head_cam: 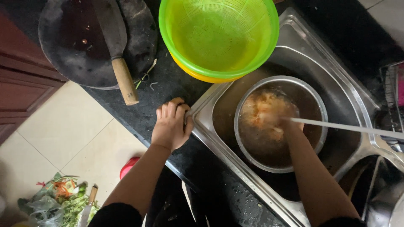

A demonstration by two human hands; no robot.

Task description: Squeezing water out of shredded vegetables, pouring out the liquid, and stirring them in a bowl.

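Right hand (281, 122) down inside steel bowl (281, 123), sunk in cloudy brownish water with orange-pale food (263, 115) blurred around it; fingers lost under water and motion blur, cannot tell if spread or gripping. Bowl sits in sink (336, 75), near its middle. Food lies just ahead and left of that hand, touching or around it, exact contact unclear. No long axis readable on the food, it's a loose clump.

Thin water stream (345, 127) runs in from the right edge, near-horizontal in view, ending at the right hand.

Left hand (170, 126) rests on black counter (168, 84) at sink's left rim, fingers curled and pressed together, thumb hooked toward the rim, holding nothing. Right hand is plainly the nearer one to the food; left is well apart from the bowl.

Green colander (219, 33) stacked in a yellow basin (198, 75), both on counter just above sink corner, colander looks empty.

Round dark board (84, 67) upper left with a cleaver (113, 42) lying on it, wooden handle pointing down toward the counter edge.

Floor below left: vegetable scraps (63, 195), a second knife (88, 206) beside them, red object (128, 166) partly hidden under the left arm.

Counts: one bowl, one colander, one basin, one board, one cleaver, one floor knife, two hands
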